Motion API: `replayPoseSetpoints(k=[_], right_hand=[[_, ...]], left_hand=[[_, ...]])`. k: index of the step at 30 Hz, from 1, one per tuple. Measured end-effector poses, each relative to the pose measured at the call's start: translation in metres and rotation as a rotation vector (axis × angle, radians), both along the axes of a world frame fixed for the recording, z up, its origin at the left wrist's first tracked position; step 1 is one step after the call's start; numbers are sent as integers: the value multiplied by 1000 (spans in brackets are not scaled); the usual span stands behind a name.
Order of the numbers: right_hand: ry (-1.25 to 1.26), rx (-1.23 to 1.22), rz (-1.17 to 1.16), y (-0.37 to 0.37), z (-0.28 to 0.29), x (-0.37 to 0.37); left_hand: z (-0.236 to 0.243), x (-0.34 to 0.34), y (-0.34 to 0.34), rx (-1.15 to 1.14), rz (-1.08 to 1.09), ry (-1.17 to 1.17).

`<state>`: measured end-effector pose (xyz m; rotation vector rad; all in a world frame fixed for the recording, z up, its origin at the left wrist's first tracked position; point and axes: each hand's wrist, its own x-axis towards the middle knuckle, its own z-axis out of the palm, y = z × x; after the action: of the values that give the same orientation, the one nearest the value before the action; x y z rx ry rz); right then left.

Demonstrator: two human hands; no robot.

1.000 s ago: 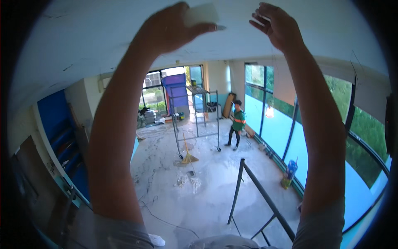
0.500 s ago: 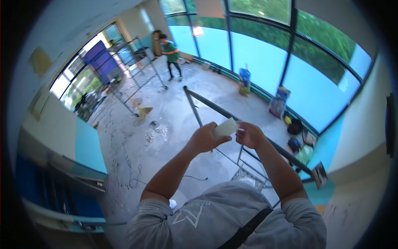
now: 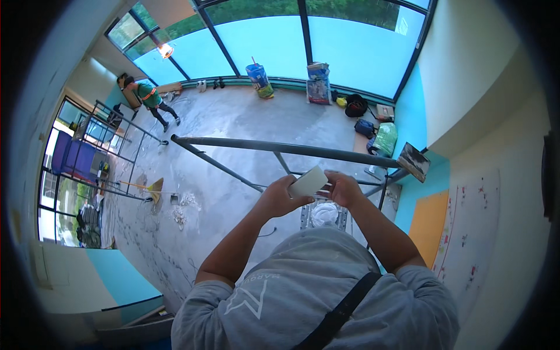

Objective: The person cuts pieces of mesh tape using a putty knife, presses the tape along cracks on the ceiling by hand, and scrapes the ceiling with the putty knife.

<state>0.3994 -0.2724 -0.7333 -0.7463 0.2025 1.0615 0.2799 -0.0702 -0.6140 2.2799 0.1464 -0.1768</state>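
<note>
In front of my chest I hold a pale rectangular block (image 3: 308,182), tilted, with a smooth flat face. My left hand (image 3: 276,197) is closed round its left side, the thumb along the lower edge. At the block's right edge is my right hand (image 3: 344,189), its fingers curled and seeming to grip that edge; just where they touch is hard to make out. Beyond both hands runs a grey metal scaffold rail (image 3: 280,147). Below them a round white mass (image 3: 324,214), perhaps in a tub, shows on a metal platform.
A coated flat tool (image 3: 413,162) rests at the rail's right end. Bags (image 3: 318,84) stand along the windows, near a black helmet-like item (image 3: 356,105). At far left, a person in green (image 3: 148,93) walks near another scaffold (image 3: 137,149). A broom (image 3: 154,189) and debris (image 3: 185,210) lie on the floor.
My view has turned to the right, so the room has shifted left. The block is still in my left hand; my right hand has come closer to its edge.
</note>
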Motion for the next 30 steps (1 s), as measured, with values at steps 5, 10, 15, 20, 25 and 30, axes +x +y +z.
replayPoseSetpoints(k=[5, 10, 15, 20, 25, 30], right_hand=[[-143, -177, -464, -19, 31, 7], [-222, -117, -653, -36, 35, 4], [-92, -203, -344, -42, 38, -22], [-277, -342, -182, -57, 33, -34], [-460, -384, -108, -93, 39, -30], [-364, -346, -287, -119, 38, -44]], left_hand=[[-12, 5, -11, 17, -48, 23], [-16, 12, -31, -36, 55, 125], [-30, 22, -47, -53, 50, 163], [-38, 36, -63, -63, -15, 185], [-34, 52, -87, -83, -153, 302], [-42, 70, -122, -190, -392, 327]])
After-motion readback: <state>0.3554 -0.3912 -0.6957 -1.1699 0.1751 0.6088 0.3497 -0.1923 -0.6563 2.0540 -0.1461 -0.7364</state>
